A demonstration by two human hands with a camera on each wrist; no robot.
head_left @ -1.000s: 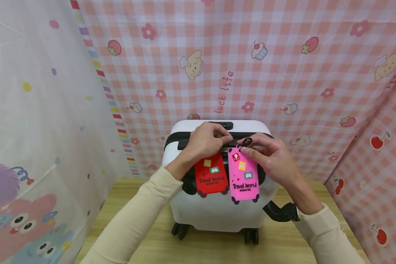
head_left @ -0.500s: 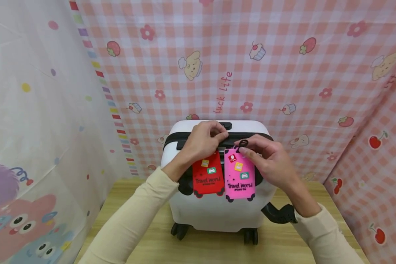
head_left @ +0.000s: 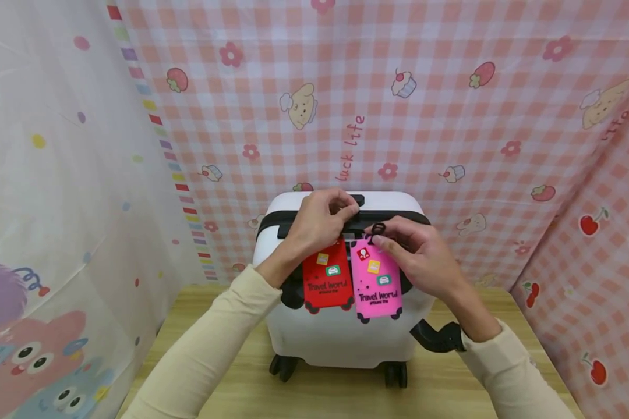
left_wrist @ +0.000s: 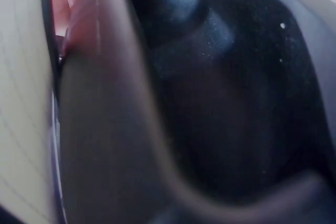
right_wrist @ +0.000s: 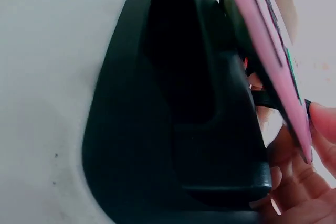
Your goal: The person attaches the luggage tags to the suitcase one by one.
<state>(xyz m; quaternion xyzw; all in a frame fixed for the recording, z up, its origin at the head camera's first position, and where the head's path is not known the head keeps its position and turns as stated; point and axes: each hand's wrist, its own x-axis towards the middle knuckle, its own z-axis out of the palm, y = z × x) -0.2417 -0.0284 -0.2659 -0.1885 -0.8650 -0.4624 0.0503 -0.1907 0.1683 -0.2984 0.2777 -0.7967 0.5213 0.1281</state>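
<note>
Pinching with the right hand (head_left: 419,250) the black strap (head_left: 378,228) atop a pink rectangular rubbery tag (head_left: 375,282), hanging below and leftward, long axis near vertical. Curling the left hand (head_left: 317,221), hold impossible to tell, above a red rectangular rubbery tag (head_left: 327,276). Facing a white hard-shell suitcase (head_left: 330,340).

The right hand (head_left: 423,251) pinches the pink tag (head_left: 376,283).

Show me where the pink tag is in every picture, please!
Head view: the pink tag is just below the middle, right of the red tag.
Left wrist view: I can't see it there.
Right wrist view: it is upper right, nearly edge-on, slanting down rightward.
Shared landmark: the black panel on the suitcase, partly hidden in the head view, large in both wrist views.
</note>
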